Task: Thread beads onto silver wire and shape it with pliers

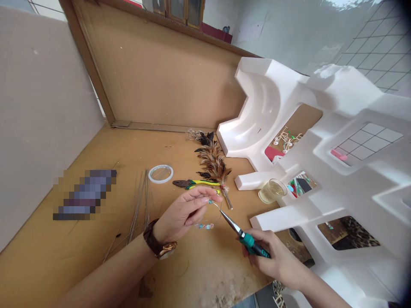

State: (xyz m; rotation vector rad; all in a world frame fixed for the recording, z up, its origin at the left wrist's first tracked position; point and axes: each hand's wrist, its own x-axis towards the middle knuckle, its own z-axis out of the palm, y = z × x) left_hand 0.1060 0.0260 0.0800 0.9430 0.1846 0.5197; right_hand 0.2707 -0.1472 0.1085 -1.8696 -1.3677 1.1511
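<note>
My left hand (194,207) is closed, with thumb and fingers pinching a thin wire strung with beads. One blue bead (210,202) shows at the fingertips. Below the hand hangs a short row of pink and blue beads (205,226) on the same looped wire. My right hand (269,254) grips needle-nose pliers (245,238) by their green and black handles. The tips of the pliers meet the wire's end, just right of my left fingertips. Behind the left hand lie pliers with yellow-green handles (192,184), partly covered by the fingers.
A feather duster (212,160) lies beyond my hands. A white roll of tape (161,181) and several thin wires (138,209) are on the table to the left. At right, a glass cup (271,191) stands against a large white moulded foam piece (302,164). Cardboard (167,72) walls the back.
</note>
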